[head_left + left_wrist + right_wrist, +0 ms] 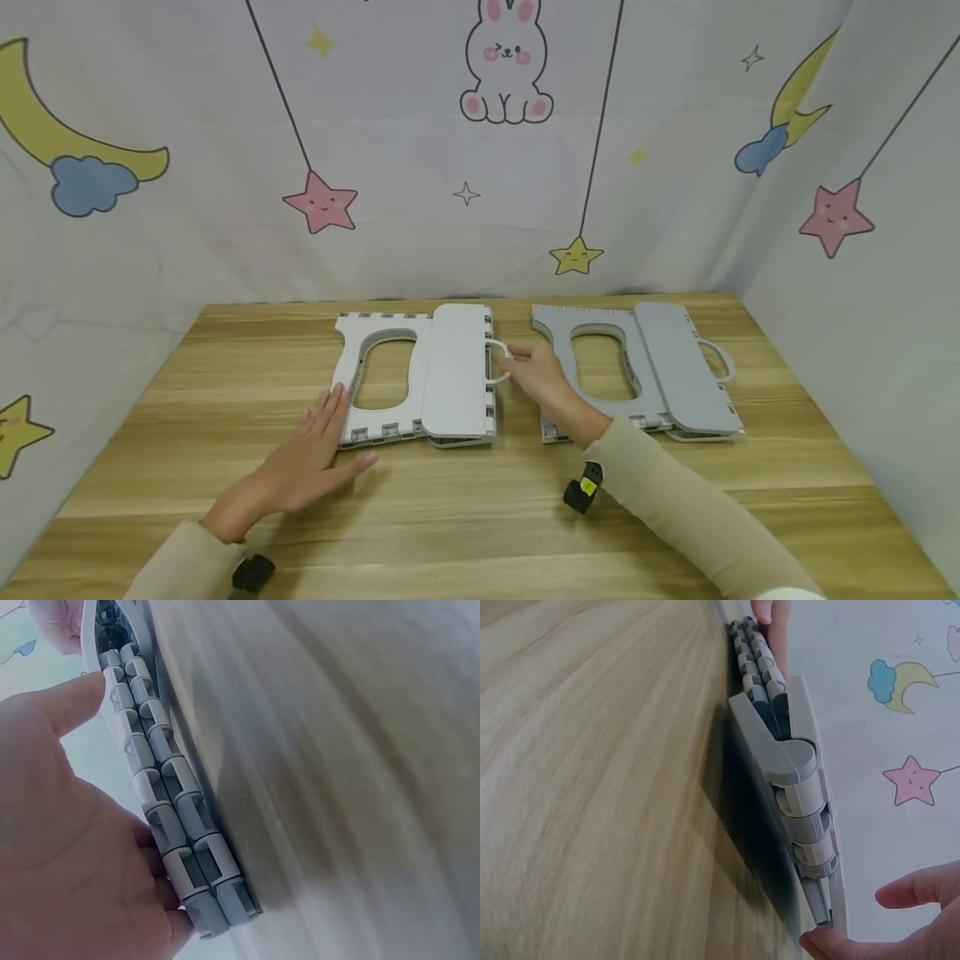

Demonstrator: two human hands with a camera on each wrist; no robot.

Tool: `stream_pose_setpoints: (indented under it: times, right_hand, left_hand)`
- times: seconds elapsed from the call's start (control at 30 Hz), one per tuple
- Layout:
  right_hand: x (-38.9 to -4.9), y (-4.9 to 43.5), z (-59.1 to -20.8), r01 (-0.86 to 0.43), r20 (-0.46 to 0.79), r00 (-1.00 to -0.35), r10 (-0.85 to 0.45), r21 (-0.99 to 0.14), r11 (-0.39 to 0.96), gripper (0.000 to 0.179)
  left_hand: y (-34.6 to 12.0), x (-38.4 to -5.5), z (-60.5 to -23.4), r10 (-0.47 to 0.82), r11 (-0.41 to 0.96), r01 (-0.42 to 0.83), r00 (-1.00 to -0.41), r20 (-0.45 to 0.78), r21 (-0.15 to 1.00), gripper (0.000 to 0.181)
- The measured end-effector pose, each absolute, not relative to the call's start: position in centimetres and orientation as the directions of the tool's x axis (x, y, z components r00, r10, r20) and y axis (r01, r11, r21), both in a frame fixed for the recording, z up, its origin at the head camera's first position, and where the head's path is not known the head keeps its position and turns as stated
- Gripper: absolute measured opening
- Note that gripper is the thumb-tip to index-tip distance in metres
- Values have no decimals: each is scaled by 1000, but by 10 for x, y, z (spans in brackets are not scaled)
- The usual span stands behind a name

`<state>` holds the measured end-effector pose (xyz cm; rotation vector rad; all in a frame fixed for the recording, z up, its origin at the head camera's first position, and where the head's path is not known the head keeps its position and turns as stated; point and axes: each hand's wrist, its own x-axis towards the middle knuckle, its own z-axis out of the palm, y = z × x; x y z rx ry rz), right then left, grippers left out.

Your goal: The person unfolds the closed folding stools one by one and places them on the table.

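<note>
A white folding stool (459,358) lies folded flat on the table, its looped carry handle (498,381) pointing right. My right hand (542,379) has its fingertips at that handle and holds it; the right wrist view shows the fingers (840,946) at the stool's end. Along the stool's left side rests my left hand (303,462), fingers straight, thumb stretched apart. In the left wrist view the palm faces the stool's hinged edge (161,761). Beyond my right forearm lies a grey folding stool (678,367), also folded flat and partly covered by that arm.
Both stools lie on a wood-grain table (450,517) toward its far edge. A white cloth (405,242) printed with stars, moons and a rabbit hangs behind and beside the table. A black wrist camera (583,487) sits under my right cuff.
</note>
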<state>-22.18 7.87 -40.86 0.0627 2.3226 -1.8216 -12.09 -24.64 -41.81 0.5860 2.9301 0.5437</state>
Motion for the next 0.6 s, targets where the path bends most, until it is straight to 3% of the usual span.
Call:
stream_pose_setpoints:
  times: [0.33,0.6]
  right_hand:
    - [-217,78,-400,114,-127,-989,-73,-981,155,47]
    - [-217,77,-391,121,-120,-991,-57,-993,-12,45]
  left_hand:
    - [-249,-121,-413,390,847,338,-919,-48,409,97]
    - [-253,-121,-413,391,842,334,-919,-53,425,98]
